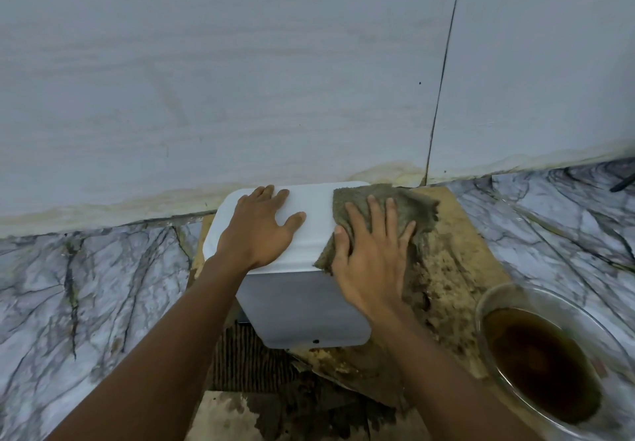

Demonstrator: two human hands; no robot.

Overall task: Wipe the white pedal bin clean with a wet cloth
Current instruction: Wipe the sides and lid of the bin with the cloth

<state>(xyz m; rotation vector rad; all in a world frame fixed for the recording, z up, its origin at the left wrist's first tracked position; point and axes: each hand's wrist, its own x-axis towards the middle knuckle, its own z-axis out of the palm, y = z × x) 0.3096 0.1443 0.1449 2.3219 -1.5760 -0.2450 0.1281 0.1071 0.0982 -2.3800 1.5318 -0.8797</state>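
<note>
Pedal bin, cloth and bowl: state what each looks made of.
Pedal bin: likely plastic, smooth matte white, with rounded moulded corners. Cloth: coarse napped fabric, probably terry, grey-brown and limp under the right hand. Bowl: clear, glossy, glass or plastic, holding brown water.

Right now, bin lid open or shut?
Shut. The white lid lies flat on the bin body, left hand pressing it, right hand flat on the cloth.

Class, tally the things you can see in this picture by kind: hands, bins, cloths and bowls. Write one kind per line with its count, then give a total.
Hands: 2, left hand and right hand
White pedal bin: 1
Cloth: 1
Glass bowl of brown water: 1
Total: 5
</note>
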